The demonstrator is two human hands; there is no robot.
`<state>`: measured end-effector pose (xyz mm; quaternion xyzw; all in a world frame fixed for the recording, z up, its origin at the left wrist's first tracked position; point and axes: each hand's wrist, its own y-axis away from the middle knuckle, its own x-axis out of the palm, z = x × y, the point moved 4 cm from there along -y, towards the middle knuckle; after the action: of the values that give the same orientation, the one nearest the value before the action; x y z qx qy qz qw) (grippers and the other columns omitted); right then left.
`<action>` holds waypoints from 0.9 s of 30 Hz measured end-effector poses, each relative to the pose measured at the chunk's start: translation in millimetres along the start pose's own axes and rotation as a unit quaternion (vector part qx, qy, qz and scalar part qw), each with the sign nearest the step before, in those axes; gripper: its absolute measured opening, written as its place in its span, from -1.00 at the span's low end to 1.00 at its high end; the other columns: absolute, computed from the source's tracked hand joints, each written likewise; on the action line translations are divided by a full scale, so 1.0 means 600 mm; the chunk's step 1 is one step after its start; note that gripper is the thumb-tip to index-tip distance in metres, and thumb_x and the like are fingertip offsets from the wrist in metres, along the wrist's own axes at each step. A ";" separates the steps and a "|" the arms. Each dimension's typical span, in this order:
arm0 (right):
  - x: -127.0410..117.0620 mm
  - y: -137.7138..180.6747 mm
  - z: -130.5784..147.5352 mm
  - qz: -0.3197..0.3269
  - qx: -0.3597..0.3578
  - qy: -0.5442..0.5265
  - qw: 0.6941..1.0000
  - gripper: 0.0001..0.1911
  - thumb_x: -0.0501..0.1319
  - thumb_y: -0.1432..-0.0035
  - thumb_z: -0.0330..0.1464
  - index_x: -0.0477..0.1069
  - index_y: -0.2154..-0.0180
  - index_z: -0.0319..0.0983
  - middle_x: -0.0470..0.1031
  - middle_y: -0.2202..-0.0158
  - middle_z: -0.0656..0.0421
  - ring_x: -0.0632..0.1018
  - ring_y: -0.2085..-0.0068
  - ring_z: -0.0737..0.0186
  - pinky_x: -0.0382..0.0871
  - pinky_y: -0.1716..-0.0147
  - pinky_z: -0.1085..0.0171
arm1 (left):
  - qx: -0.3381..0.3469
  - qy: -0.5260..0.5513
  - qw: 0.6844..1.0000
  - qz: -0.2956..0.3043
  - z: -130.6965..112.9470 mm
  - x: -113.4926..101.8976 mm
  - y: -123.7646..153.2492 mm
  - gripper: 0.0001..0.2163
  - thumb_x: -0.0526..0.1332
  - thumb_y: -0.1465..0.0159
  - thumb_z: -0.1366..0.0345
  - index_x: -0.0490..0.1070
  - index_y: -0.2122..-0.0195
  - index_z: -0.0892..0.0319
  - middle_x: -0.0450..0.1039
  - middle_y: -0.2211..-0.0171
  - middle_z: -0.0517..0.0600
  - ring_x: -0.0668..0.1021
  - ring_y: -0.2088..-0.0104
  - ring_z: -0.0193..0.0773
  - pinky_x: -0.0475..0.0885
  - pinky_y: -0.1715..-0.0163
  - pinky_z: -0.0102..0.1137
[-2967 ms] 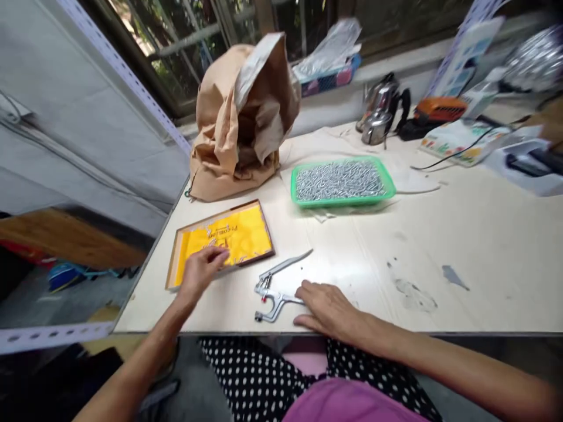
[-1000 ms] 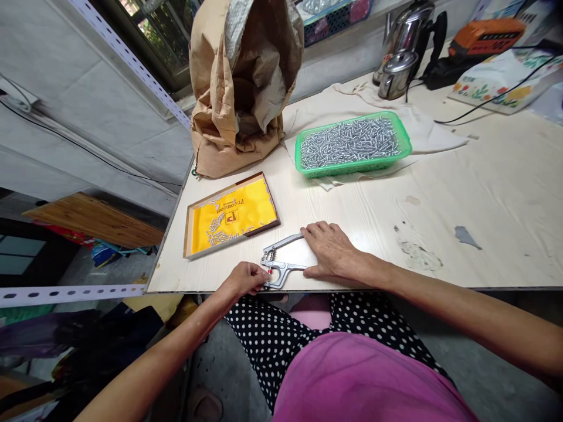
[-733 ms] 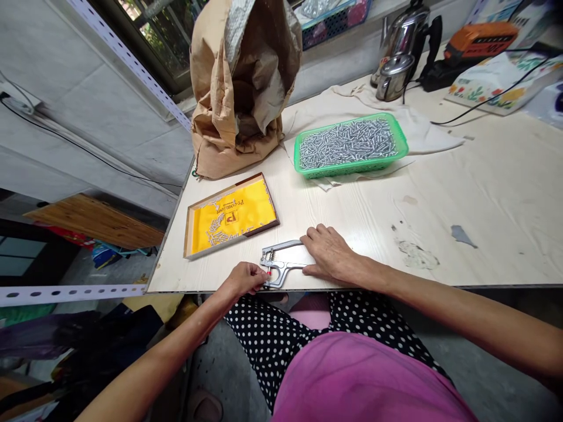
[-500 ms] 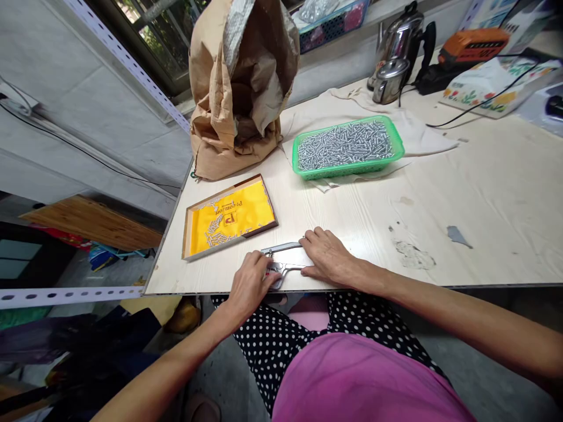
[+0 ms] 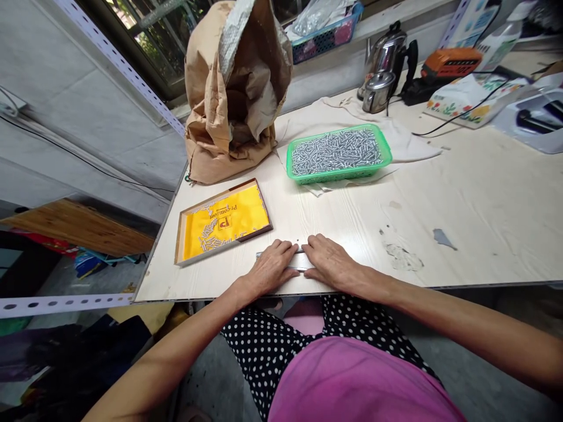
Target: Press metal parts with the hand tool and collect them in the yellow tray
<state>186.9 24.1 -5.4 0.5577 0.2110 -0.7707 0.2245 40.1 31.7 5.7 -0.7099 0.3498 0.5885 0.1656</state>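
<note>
A flat silver metal piece [image 5: 299, 262], like a bar or rail, lies at the front edge of the table. My left hand [image 5: 275, 265] covers its left part, fingers on the far side and thumb on the near side. My right hand [image 5: 328, 262] grips the right part the same way, its fingertips close to the left hand's. Between the hands a short plain stretch of metal shows; the rest is mostly hidden under my fingers. Beyond my left hand sits a shallow cardboard tray [image 5: 223, 248] with a yellow lining and several small metal screws or pins [image 5: 210, 234].
A green plastic basket [image 5: 338, 177] full of small silver screws or pins stands on a cloth [image 5: 411, 146]. A large brown paper sack [image 5: 206, 117] is at the back left. Steel kettle [image 5: 391, 50], small pot [image 5: 378, 92], orange battery [image 5: 453, 61] and tissue pack [image 5: 457, 105] stand at the back right.
My left hand has moved right along the metal piece, closer to my right hand. Two separated metal arms showed before; now they look brought together into one bar. The view has shifted slightly.
</note>
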 end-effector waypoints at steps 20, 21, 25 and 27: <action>-0.001 -0.030 -0.053 -0.022 -0.048 -0.033 0.998 -0.50 0.35 -0.05 -0.10 0.42 0.08 -0.29 0.42 0.16 0.00 0.40 0.17 0.06 0.25 0.22 0.18 | -0.083 0.006 0.989 -0.123 -0.009 0.023 0.001 -0.65 0.16 -0.33 0.23 0.25 -0.11 0.20 0.33 -0.10 0.20 0.38 -0.12 -0.01 0.35 -0.08 -0.05; -0.002 -0.034 -0.061 -0.017 -0.060 -0.030 0.998 -0.47 0.32 -0.06 -0.05 0.42 0.07 -0.29 0.42 0.16 -0.01 0.39 0.17 0.05 0.25 0.22 0.17 | -0.085 0.003 0.986 -0.145 -0.018 0.032 0.009 -0.63 0.15 -0.34 0.25 0.23 -0.14 0.20 0.28 -0.16 0.23 0.34 -0.18 0.01 0.31 -0.13 -0.02; 0.000 -0.050 -0.081 -0.017 -0.054 -0.025 0.998 -0.72 0.19 -0.24 -0.21 0.47 0.13 -0.26 0.46 0.21 0.02 0.38 0.16 0.07 0.20 0.22 0.20 | -0.061 0.010 0.982 -0.177 -0.060 0.073 0.036 -0.54 0.13 -0.35 0.23 0.11 -0.25 0.20 0.15 -0.29 0.24 0.14 -0.33 0.06 0.20 -0.22 0.06; 0.002 -0.064 -0.086 -0.025 -0.031 -0.015 0.999 -0.82 0.18 -0.24 -0.31 0.49 0.21 -0.27 0.47 0.23 0.04 0.38 0.16 0.08 0.18 0.23 0.21 | -0.059 0.026 0.983 -0.174 -0.074 0.087 0.043 -0.52 0.12 -0.36 0.20 0.10 -0.27 0.17 0.16 -0.29 0.21 0.13 -0.34 0.05 0.18 -0.23 0.10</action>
<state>204.0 84.9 -18.5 0.5335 0.2455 -0.7774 0.2252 57.5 -30.8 -28.2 -0.7832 0.1899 0.5519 0.2144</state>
